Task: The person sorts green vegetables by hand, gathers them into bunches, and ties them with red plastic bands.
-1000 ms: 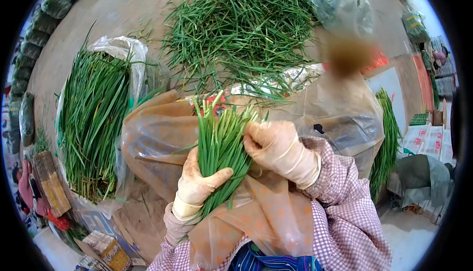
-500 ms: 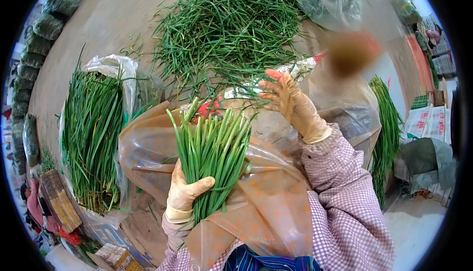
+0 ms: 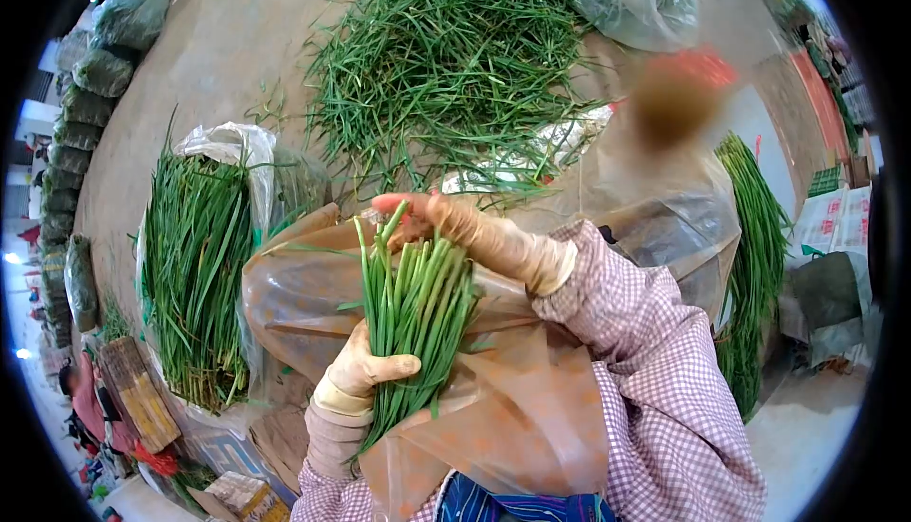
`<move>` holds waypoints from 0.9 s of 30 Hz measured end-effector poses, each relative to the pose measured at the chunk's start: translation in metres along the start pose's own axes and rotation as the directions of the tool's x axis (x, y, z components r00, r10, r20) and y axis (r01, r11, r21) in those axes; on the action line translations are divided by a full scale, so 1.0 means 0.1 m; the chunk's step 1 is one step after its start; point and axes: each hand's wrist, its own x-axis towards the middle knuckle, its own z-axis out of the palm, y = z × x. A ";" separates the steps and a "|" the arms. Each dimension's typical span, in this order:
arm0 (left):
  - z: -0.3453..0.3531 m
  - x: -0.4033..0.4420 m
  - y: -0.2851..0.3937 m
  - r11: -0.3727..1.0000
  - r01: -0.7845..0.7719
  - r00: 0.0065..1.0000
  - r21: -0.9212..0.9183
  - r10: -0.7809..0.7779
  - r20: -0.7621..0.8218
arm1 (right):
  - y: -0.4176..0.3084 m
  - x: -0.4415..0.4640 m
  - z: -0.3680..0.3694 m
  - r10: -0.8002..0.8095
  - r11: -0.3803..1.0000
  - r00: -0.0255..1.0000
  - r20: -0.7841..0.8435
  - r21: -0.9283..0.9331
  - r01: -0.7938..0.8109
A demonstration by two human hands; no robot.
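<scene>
My left hand [image 3: 365, 365], in a pale glove, is wrapped round a bunch of green stalks [image 3: 415, 304], thumb across the front. The pale cut ends point up and the leaves hang down over the brown plastic sheet [image 3: 512, 399] on my lap. At the top of the bunch is my right hand [image 3: 441, 223], also gloved, its fingers stretched out to the left across the stalk ends. One stalk stands up higher than the others beside those fingers. Part of the right hand's fingers is hidden behind the stalks.
A loose green heap [image 3: 455, 57] lies on the floor ahead, beside a clear plastic bag [image 3: 626, 0]. Upright bundled greens [image 3: 196, 275] fill a bag at the left. More long greens [image 3: 750, 266] hang at the right. Packed bags [image 3: 102, 74] line the far left.
My right hand left the bunch, opened out to the right, and is now back over the stalk ends. My left hand has kept its hold on the bunch.
</scene>
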 end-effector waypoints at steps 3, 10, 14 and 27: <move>-0.01 0.01 -0.08 0.990 -0.008 1.000 -0.139 0.009 0.003 | 0.22 -0.15 -0.29 0.120 0.993 0.993 0.019 -0.003 -0.120; 0.09 -0.09 -0.14 0.913 -0.108 0.994 -0.394 0.086 -0.075 | -0.34 -0.38 -0.22 0.016 0.976 0.946 -0.324 0.213 0.057; 0.13 -0.09 -0.13 0.896 -0.129 0.989 -0.425 0.088 -0.115 | -0.74 -0.52 -0.39 -0.429 0.895 0.748 -0.507 -0.129 0.426; 0.09 -0.15 -0.12 0.880 -0.165 0.986 -0.445 0.130 -0.108 | 0.08 -0.40 0.15 0.148 0.987 0.939 -0.311 -0.010 -0.159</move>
